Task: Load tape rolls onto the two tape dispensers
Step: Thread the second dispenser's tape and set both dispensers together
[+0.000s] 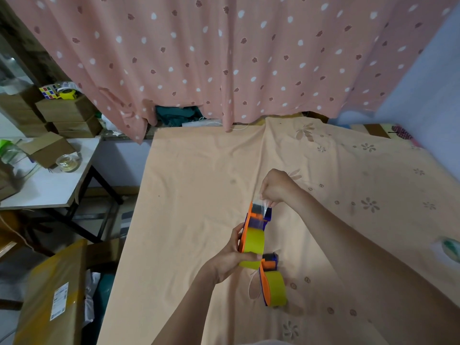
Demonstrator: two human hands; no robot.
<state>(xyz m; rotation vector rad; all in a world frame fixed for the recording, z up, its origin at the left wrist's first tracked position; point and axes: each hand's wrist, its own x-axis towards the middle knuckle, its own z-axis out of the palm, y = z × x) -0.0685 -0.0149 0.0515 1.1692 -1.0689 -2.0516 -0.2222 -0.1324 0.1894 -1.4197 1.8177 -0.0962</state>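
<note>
My left hand grips an orange and blue tape dispenser that carries a yellow-green tape roll, held upright above the peach sheet. My right hand pinches the clear tape end at the dispenser's top, over its blade end. A second orange and blue dispenser with its own yellow-green roll lies on the sheet just below, a loop of clear tape trailing to its left.
The peach flowered sheet covers a bed. A pink dotted curtain hangs behind. At left stands a white table with a clear tape roll and cardboard boxes. A brown parcel sits at lower left.
</note>
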